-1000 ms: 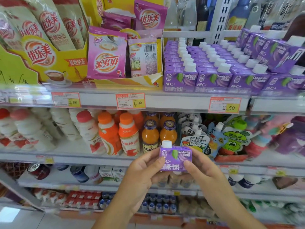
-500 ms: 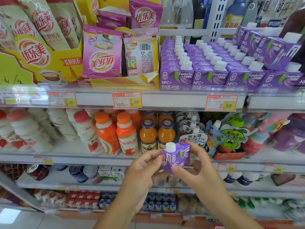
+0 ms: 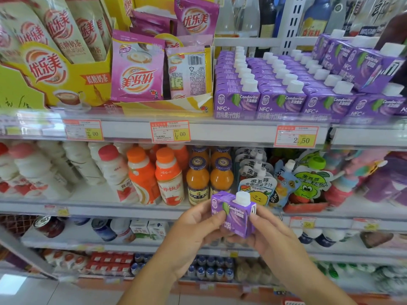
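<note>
While I hold the purple juice carton upright (white cap on top), my left hand and right hand have fingers curled round its sides

the juice carton sits between the left hand and the right hand, near, in front of the middle shelf. on that shelf, bottles stand to the left and spouted pouches to the right. on the upper shelf, rows of cartons stand right of the sachet boxes.
</note>
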A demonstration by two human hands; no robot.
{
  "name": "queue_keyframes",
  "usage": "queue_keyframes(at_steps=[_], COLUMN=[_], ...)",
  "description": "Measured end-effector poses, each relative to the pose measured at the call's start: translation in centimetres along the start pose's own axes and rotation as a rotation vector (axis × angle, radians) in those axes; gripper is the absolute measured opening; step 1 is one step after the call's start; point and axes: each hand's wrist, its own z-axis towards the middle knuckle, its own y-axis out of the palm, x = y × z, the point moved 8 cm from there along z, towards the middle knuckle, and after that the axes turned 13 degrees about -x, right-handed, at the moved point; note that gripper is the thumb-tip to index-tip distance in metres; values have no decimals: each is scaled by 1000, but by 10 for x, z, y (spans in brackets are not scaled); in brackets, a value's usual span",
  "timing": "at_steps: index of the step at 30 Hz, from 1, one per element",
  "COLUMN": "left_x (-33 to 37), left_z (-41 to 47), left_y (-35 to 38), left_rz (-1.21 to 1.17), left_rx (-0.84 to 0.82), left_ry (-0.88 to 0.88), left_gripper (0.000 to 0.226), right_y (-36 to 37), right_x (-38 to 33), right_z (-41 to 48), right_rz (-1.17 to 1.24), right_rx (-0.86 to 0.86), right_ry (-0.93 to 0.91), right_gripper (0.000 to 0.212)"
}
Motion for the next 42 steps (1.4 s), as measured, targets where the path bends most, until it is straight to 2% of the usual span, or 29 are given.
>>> queue_keyframes(at_steps=[5,8,13,18,22,27,33,35,38,41,42], left_x=[-1,4,9,11,14,45,134,167,214,254,260], left_z=[0,-3,-4,-3,-4,-2,6,8,17,23,27], left_y=[-5,-11,-13,-10,-9,-1,24,31,31,16,9], left_rz=[-21,80,319,353,394,464,534,653,977,1346,1428], left_rx=[53,54,37,49,68,73,74,105,218,372,400], left_ry=[36,39,38,60,87,221,478,554,624,709,711], left_gripper=[42,44,42,40,39,36,38,42,54,61,60], right_y=[-4,-15,-20,-20,-21,-16,12,23,41,39,35], right_x=[-10,-14,-15,-17,-39,-96,-196,-230,-282,-331,-344], right_z=[-4,-6,-8,-9,-11,-7,-2,1,8,33,45], right_rz=[-195,-269,-381,-423,-577,-780,-1134,-1276,-1462,-1629,-1688], right_rx=[29,63,50,44,15,-74,-118,-68,11,145,191], right_ry=[-33,-44,-47,-42,-31,-89,-176,-224,-288,-309,-311], right_gripper=[39,45,40,38,37,34,30,24,34,9,7])
